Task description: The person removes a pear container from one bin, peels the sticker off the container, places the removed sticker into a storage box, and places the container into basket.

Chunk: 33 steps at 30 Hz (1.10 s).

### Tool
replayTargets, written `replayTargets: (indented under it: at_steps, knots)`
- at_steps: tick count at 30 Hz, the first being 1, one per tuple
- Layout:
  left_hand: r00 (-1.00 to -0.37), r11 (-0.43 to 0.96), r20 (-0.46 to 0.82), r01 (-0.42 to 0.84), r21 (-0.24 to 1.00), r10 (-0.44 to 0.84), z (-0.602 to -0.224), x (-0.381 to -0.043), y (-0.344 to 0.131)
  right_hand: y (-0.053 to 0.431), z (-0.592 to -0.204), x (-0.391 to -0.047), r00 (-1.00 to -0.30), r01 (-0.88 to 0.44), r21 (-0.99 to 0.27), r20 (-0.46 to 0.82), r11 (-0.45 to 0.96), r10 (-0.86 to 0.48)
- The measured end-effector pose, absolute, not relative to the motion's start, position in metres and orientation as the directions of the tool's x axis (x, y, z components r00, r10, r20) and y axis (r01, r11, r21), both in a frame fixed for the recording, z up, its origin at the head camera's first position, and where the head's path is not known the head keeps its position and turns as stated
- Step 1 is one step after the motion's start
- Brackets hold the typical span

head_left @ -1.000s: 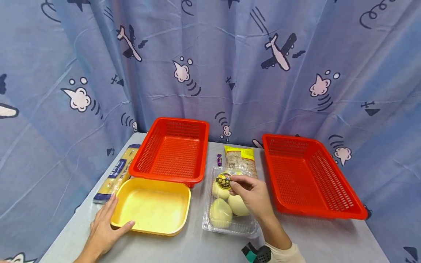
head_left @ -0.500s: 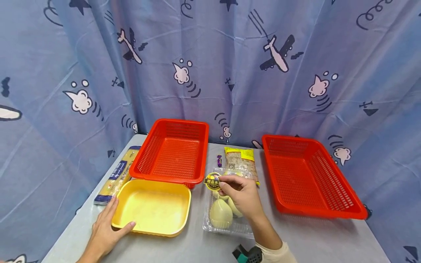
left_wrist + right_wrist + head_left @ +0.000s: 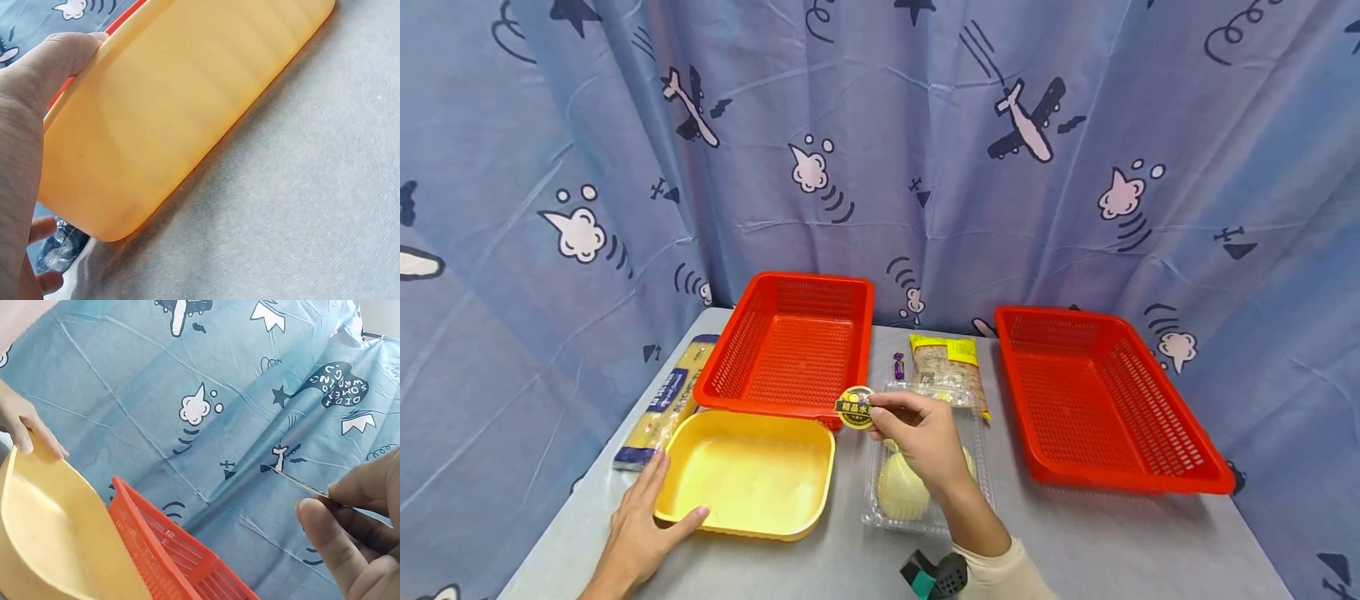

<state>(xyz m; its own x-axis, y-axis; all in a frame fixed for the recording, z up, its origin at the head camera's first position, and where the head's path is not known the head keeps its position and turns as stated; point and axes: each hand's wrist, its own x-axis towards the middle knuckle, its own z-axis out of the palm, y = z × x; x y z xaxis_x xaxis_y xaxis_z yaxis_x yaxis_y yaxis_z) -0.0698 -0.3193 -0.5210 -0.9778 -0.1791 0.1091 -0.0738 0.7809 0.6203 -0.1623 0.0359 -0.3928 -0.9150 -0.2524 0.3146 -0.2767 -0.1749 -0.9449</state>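
Observation:
Between thumb and fingers my right hand (image 3: pixel 913 429) pinches a round black-and-yellow label (image 3: pixel 854 407). In the right wrist view the label (image 3: pixel 299 484) appears edge-on as a thin, flat piece. Under this hand and forearm, which partly cover it, lies a clear plastic fruit box (image 3: pixel 870 504) with pale yellow, rounded fruits (image 3: pixel 901 487). My left hand (image 3: pixel 640 527) rests on the near-left corner of a yellow plastic basin (image 3: pixel 748 475). Its thumb (image 3: pixel 78 53) lies over the basin's near rim, and the other fingers are spread along the left side.
A red basket (image 3: pixel 805 358) stands behind the basin, another red basket (image 3: pixel 1112 417) at the right. A long yellow-and-blue pasta pack (image 3: pixel 670 400) lies at the left edge. Behind the fruit box are a purple-wrapped candy (image 3: pixel 898 367) and a yellow-topped bag (image 3: pixel 947 358). A patterned curtain (image 3: pixel 880 167) hangs behind.
My right hand has moved left with the label, from over the fruit box to near the front corner of the left red basket. The left hand keeps its place on the basin.

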Motion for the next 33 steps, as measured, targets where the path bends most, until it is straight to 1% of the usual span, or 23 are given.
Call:
replayTargets:
  at_steps: [4, 9, 18, 29, 33]
  knots:
    - [-0.978, 0.778, 0.096, -0.085, 0.622, -0.184, -0.52, -0.071, -0.32, 0.027, -0.396, -0.164, -0.903, -0.286, -0.937, 0.334, -0.2, -0.272]
    - [-0.976, 0.78, 0.124, -0.066, 0.622, -0.181, -0.521, -0.069, -0.321, 0.015, -0.4, -0.165, -0.901, -0.279, -0.936, 0.332, -0.213, -0.278]
    - [-0.974, 0.791, 0.141, -0.054, 0.609, -0.175, -0.525, -0.07, -0.321, -0.004, -0.409, -0.171, -0.911, -0.231, -0.953, 0.282, -0.194, -0.302]
    - [-0.98, 0.781, 0.085, -0.089, 0.618, -0.18, -0.52, -0.071, -0.318, -0.025, -0.418, -0.174, -0.912, -0.187, -0.967, 0.237, -0.175, -0.335]
    - [-0.977, 0.783, 0.117, -0.07, 0.618, -0.179, -0.523, -0.07, -0.319, -0.034, -0.424, -0.174, -0.91, -0.177, -0.972, 0.223, -0.157, -0.35]
